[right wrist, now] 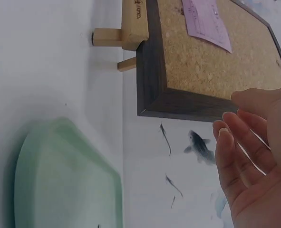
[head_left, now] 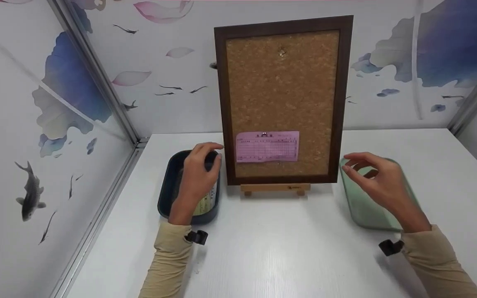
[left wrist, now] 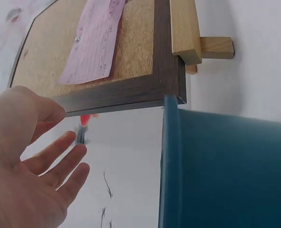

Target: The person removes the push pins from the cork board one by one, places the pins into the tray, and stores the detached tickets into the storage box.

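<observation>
A cork board in a dark brown frame stands upright on a small wooden easel. A pink printed slip is pinned low on its left part, with a pin at its top edge. My left hand is over the dark blue tray, its thumb right at the frame's left edge and its other fingers spread apart. On the opposite side, my right hand is beside the frame's right edge above the green tray, thumb and fingers loosely curved with a gap between them.
The dark blue tray, with printed yellowish paper inside, stands left of the easel. A pale green tray lies to the right. Patterned wall panels enclose the white table at the back and left.
</observation>
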Motion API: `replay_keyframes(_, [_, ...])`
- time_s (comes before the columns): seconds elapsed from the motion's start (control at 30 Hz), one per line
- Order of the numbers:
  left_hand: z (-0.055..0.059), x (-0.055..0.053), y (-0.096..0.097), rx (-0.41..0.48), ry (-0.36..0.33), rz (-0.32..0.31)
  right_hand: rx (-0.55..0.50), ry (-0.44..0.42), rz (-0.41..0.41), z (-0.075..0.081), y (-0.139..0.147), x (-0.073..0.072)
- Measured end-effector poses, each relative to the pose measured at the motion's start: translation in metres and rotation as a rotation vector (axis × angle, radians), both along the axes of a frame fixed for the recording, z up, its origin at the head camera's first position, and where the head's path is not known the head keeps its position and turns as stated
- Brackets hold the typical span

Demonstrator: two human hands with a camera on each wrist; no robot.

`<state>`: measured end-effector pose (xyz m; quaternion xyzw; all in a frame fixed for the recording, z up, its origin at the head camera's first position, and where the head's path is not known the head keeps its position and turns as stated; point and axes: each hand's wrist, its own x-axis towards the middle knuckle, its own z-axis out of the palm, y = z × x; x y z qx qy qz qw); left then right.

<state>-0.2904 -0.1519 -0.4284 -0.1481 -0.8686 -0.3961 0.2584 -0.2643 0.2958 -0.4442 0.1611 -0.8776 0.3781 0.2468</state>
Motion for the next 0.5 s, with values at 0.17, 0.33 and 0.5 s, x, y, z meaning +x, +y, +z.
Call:
replay_keyframes(0.17, [0.003, 0.000, 0.008, -0.006, -0.009, -0.005, -0.012, 0.017, 0.047, 0.005, -0.018, 0.001])
replay_keyframes(0.33, [0.006, 0.000, 0.019, -0.003, -0.039, -0.002, -0.019, 0.011, 0.082, 0.009, -0.037, -0.001])
replay_keyframes(0.5, [0.006, -0.003, 0.027, 0.008, -0.052, 0.012, -0.028, 0.035, 0.106, 0.009, -0.057, -0.005])
